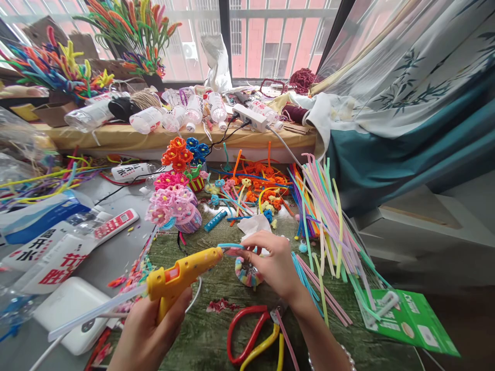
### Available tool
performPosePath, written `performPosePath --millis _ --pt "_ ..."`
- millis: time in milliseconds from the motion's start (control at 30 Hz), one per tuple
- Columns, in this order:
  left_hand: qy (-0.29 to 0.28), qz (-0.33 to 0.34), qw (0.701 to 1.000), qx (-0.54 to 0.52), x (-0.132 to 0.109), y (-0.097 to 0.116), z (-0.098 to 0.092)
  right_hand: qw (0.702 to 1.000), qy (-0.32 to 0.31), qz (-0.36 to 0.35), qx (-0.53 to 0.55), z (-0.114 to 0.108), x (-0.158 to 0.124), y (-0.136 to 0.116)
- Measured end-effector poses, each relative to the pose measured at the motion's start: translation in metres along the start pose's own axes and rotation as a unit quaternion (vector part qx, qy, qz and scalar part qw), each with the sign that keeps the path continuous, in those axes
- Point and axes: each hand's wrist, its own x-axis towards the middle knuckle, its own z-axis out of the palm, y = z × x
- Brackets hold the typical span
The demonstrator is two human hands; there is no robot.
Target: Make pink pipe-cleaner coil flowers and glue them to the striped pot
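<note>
A green tabletop (pixel 193 309) (crowded, really) holds red-handled scissors (pixel 229 330) and loose pipe cleaners (pixel 325 301).

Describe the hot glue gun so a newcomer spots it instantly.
On the mottled green work mat, find the person's left hand. It grips a yellow hot glue gun, and unlike the red-and-yellow scissors below, a long clear glue stick juts from its back.

The single head-worn view looks forward and down, close above the left hand (pixel 149 335) and right hand (pixel 266 263), toward a window (pixel 270 41).
</note>
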Motion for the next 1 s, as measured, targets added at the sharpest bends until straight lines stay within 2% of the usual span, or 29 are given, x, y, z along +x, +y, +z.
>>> performPosePath --millis 267,800,1000 --pt "0.009 0.008 1.000 0.004 -0.001 0.001 0.000 1.000 0.005 -0.002 -0.007 -0.001 0.000 0.000" --pt "0.005 -0.044 0.999 -0.030 -0.003 0.011 0.000 1.000 0.005 0.012 0.008 -0.003 0.000 -0.001" --pt "0.005 -0.037 0.999 -0.028 -0.003 0.009 0.000 1.000 0.006 0.020 0.017 -0.003 0.000 0.000"
